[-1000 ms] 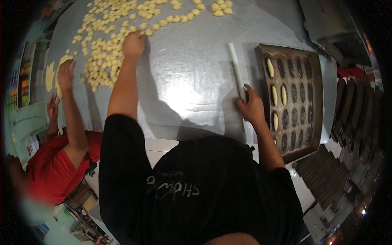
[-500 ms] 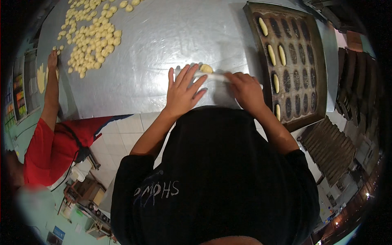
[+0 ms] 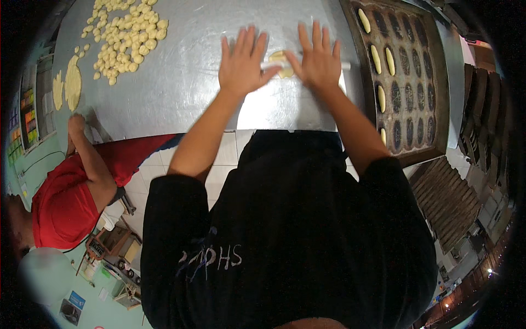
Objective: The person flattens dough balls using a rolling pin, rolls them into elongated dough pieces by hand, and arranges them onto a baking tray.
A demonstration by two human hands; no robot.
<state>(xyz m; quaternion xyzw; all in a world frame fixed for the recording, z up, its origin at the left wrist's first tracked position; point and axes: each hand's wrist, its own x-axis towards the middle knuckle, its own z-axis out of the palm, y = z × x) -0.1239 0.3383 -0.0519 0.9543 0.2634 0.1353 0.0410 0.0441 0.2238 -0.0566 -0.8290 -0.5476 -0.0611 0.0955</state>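
My left hand [image 3: 241,66] and my right hand [image 3: 318,63] lie palm down with fingers spread on a thin pale rolling rod [image 3: 345,66]. A piece of yellow dough [image 3: 286,73] shows between my thumbs, flattened under the rod. The hands are a little blurred. The steel worktable [image 3: 192,93] carries a cluster of small dough balls [image 3: 131,44] at the upper left and flattened dough strips [image 3: 73,85] near its left edge. To the right of my right hand sits a dark molded baking tray [image 3: 442,109] with several long dough pieces [image 3: 382,98] in its left columns.
A co-worker in red [image 3: 60,197] stands at the table's left side, a hand [image 3: 76,123] by its edge. Dark stacked pans [image 3: 482,109] and a ribbed pan [image 3: 444,203] are at the right. A shelving window [image 3: 28,109] is on the far left.
My left hand went from the dough balls onto the rod, now lying crosswise over dough. Both hands then pushed forward, away from me, fingers spread. The co-worker's hand moved back toward the body.
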